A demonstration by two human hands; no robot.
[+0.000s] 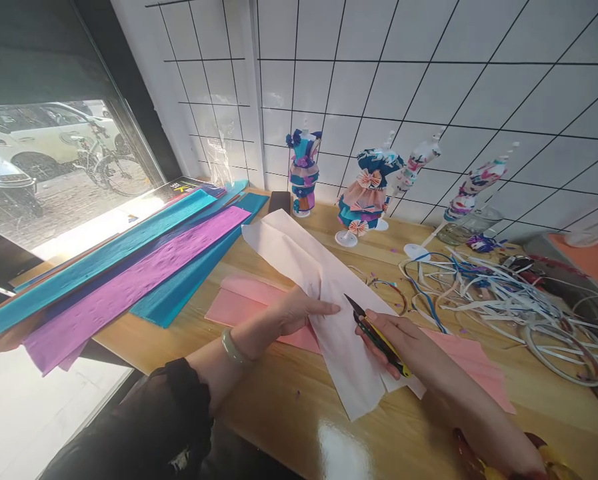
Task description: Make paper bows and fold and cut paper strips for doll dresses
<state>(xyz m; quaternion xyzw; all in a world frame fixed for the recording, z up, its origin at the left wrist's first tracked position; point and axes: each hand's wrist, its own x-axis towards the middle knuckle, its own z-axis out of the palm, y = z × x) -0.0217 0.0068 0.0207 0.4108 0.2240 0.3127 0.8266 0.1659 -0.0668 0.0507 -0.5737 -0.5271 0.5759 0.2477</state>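
Two hands on the job from where I'm watching. My left hand [299, 310] lies open and flat, fingertips pinning the long pale whitish crepe-paper strip [303, 257] to the glossy wooden tabletop [289, 407]. My right hand [393, 337] is closed round the small yellow-and-black thread snips [376, 333], whose dark tips sit on the strip just beside those fingers. The strip runs diagonally across the table, on top of a salmon-pink paper sheet [239, 303].

I'd say the cutting's barely started. No slit shows at the blades, though the near end looks split or overlapped, can't tell which.

Around it: folded teal and purple crepe-paper lengths [129, 287] on the left, small dressed mannequin figures [366, 193] by the tiled wall, and a tangle of white and blue ribbon [499, 293] on the right. None of that lies across the strip by the blades.
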